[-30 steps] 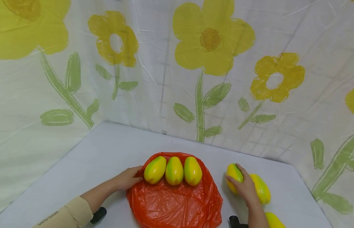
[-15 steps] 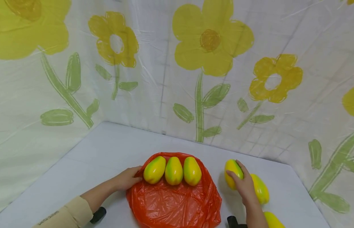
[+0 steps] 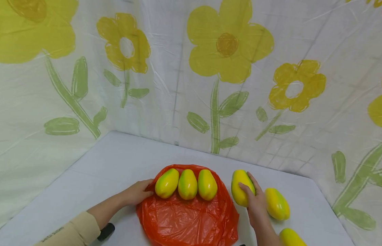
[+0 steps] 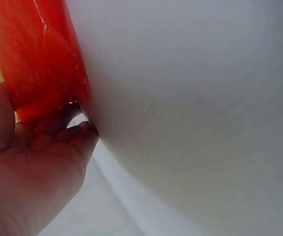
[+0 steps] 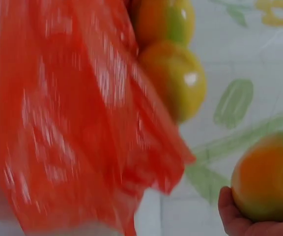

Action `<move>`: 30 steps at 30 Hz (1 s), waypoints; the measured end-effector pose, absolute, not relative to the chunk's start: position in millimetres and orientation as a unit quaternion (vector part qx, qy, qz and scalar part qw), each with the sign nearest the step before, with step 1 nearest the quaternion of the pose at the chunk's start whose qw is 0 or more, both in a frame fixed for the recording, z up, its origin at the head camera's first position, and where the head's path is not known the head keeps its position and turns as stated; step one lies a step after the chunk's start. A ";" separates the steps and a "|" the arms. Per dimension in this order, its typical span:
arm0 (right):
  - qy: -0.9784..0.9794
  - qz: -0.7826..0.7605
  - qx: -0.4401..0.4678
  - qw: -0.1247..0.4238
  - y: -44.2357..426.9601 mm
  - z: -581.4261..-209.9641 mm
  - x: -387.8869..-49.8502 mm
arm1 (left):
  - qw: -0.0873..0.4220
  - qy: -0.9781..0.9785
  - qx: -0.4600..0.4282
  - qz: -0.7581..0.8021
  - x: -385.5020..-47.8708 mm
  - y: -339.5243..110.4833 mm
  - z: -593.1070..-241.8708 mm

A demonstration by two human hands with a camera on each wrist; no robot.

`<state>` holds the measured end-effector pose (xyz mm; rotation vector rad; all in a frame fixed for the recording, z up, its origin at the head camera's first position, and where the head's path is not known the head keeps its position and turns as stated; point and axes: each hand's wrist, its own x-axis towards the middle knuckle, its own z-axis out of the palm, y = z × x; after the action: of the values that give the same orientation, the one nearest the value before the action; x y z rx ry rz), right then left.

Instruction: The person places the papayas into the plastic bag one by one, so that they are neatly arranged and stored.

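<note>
A red plastic bag [image 3: 191, 222] lies on the white table with its mouth spread. Three yellow-green papayas [image 3: 187, 184] sit in a row along the bag's far side. My left hand [image 3: 136, 193] grips the bag's left edge, with red film between thumb and fingers in the left wrist view. To the right of the bag, my right hand [image 3: 257, 203] holds another papaya [image 3: 239, 191], thumb on the near side and fingers behind it. In the right wrist view that held papaya [image 5: 269, 177] appears at the lower right, apart from the bag.
Two more papayas lie on the right of the table, one beyond the right wrist [image 3: 277, 204] and one at the bottom edge [image 3: 291, 237]. A black cylindrical object [image 3: 106, 232] is by the left sleeve. A flower-printed curtain [image 3: 166, 85] hangs behind the table.
My right hand has carried its papaya left, closer to the bag and away from the other loose papayas. The left hand and the bag stay as they were.
</note>
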<state>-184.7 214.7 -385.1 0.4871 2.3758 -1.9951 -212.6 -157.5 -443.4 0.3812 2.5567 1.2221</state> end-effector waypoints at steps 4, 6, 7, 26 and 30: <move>0.716 -0.682 0.147 0.004 199.1 -381.4 -177.9 | 0.142 0.883 0.137 0.425 -213.0 -157.8 -442.9; 0.706 -0.693 0.145 0.009 192.3 -380.3 -175.6 | 0.143 0.882 0.139 0.426 -213.0 -157.8 -442.6; 0.704 -0.695 0.144 0.012 189.2 -379.9 -174.5 | 0.142 0.882 0.140 0.427 -213.0 -157.7 -442.4; 0.671 -0.732 0.107 0.053 112.1 -387.5 -149.6 | 0.139 0.881 0.155 0.424 -213.6 -158.6 -442.9; 0.676 -0.724 0.112 0.079 93.9 -392.5 -147.5 | 0.138 0.882 0.156 0.423 -212.7 -158.7 -441.9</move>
<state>-147.5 93.9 -392.5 0.3340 2.0231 -2.1675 -212.7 -158.7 -441.9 0.4505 2.5510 1.2229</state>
